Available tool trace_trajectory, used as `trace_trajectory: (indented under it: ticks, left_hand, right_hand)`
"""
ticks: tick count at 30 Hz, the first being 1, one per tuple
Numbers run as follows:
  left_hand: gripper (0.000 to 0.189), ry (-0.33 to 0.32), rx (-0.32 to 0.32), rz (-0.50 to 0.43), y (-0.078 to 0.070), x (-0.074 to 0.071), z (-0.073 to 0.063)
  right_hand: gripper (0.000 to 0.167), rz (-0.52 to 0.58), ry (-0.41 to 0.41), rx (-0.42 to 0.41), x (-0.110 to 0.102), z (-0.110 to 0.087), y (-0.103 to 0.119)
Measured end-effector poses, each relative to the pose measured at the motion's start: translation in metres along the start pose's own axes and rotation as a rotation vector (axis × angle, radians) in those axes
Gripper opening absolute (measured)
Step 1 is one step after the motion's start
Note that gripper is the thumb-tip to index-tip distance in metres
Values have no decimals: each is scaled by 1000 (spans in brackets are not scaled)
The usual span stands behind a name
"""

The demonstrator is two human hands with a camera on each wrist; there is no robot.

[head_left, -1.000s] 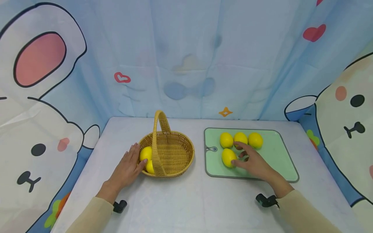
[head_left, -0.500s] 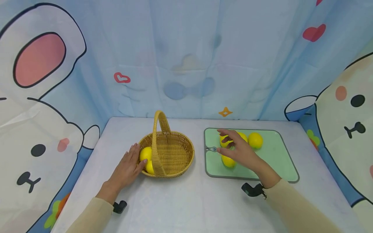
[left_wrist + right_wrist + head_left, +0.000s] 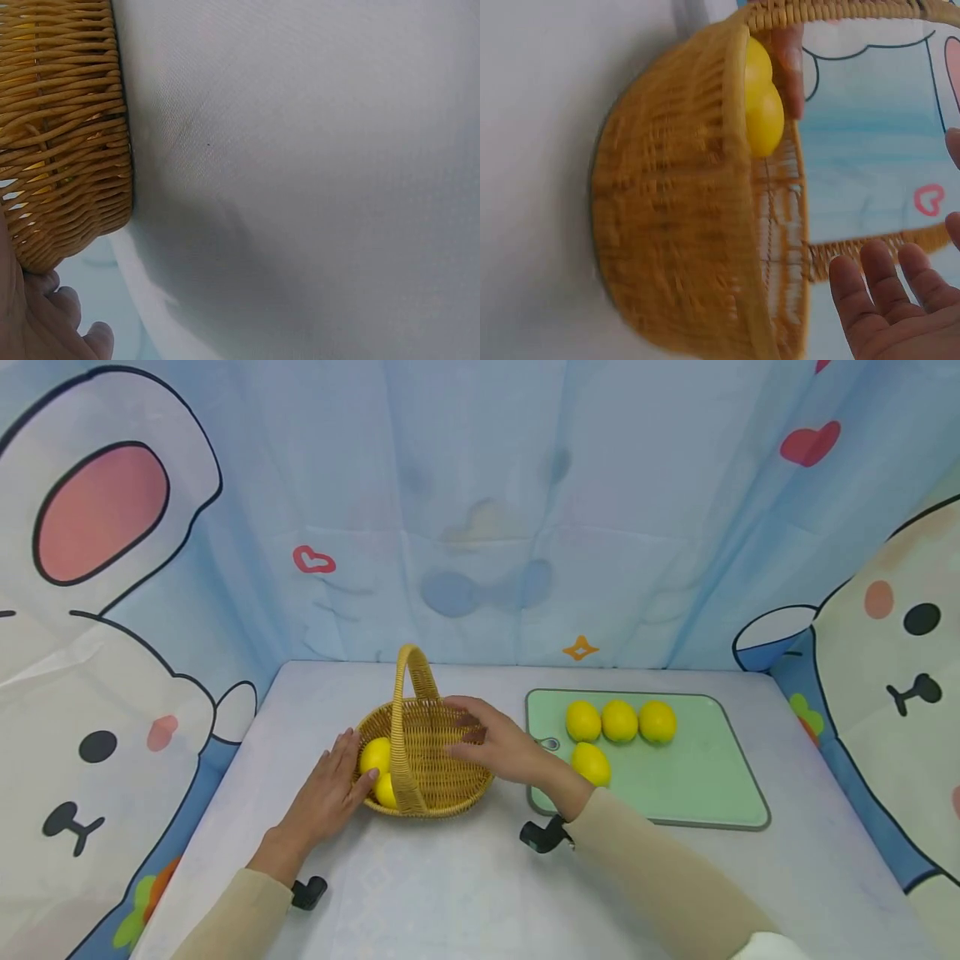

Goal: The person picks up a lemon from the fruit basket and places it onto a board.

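A woven wicker basket (image 3: 450,760) with a tall arched handle stands on the table, and yellow lemons (image 3: 376,755) lie together at its left end. My left hand (image 3: 318,789) rests against the basket's left side with its fingers straight along the outer wall and its thumb over the rim near the lemons. Over the right part of the basket is my right hand (image 3: 498,745), fingers spread and holding nothing. The right wrist view shows this hand (image 3: 900,307) beside the basket rim. Several more lemons (image 3: 619,722) sit on a green cutting board (image 3: 697,777).
The cutting board lies right of the basket, with three lemons in a back row and one in front at left. A white cloth covers the table (image 3: 450,893). Behind it hangs a blue cartoon-print curtain (image 3: 480,460).
My right hand has moved left from the lemons on the board, passing over them, to above the basket. The left hand, the basket and the lemons have stayed in place.
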State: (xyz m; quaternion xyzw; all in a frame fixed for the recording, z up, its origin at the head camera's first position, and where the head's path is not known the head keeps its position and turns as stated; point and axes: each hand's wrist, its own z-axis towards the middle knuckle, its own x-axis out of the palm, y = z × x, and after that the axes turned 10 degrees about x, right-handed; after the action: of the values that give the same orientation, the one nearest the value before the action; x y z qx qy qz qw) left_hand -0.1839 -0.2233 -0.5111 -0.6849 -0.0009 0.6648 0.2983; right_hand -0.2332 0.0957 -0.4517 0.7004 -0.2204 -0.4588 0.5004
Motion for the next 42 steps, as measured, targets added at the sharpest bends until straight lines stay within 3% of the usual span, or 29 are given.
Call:
trace_trajectory:
  ticks: [9, 13, 21, 27, 34, 42]
  left_hand:
    - [73, -14, 24, -7, 1, -3, 1]
    - [72, -16, 32, -8, 1, -3, 3]
    - [71, -31, 45, 5, -1, -2, 4]
    - [69, -52, 51, 12, -1, 0, 1]
    - [69, -44, 40, 9, 2, -1, -1]
    - [69, -63, 52, 16, 4, 0, -2]
  right_hand:
    - [67, 121, 121, 59, 41, 31, 2]
    - [74, 175, 141, 102, 51, 39, 0]
    - [70, 262, 235, 242, 65, 50, -10]
    - [61, 256, 284, 286, 69, 52, -9]
    - [59, 113, 299, 275, 78, 57, -11]
    - [48, 114, 304, 298, 84, 56, -9]
